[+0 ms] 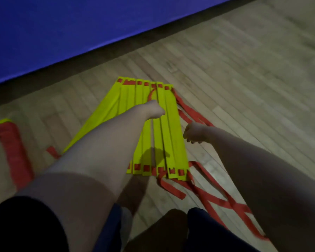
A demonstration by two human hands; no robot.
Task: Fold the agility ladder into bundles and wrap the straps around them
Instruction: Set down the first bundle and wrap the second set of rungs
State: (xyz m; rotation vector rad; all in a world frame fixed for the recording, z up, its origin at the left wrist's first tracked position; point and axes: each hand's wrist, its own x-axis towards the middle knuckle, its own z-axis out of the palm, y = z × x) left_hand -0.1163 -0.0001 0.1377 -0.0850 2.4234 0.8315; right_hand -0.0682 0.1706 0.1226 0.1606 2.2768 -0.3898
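The yellow rungs (169,135) are lying fanned on the floor (244,88), likely stiff and light, best gathered by their ends, with red straps (173,189) trailing limp. The left grip (154,110) over them and the right grip (194,132) beside them are curling; I cannot tell what they hold.

Open floor (244,70) beyond rungs (171,128); straps (234,206) clutter right.

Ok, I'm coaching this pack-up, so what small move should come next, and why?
Probably gather the yellow rungs into one stack: they lie fanned side by side on the floor, left hand over them, right hand beside their edge, red straps loose alongside.
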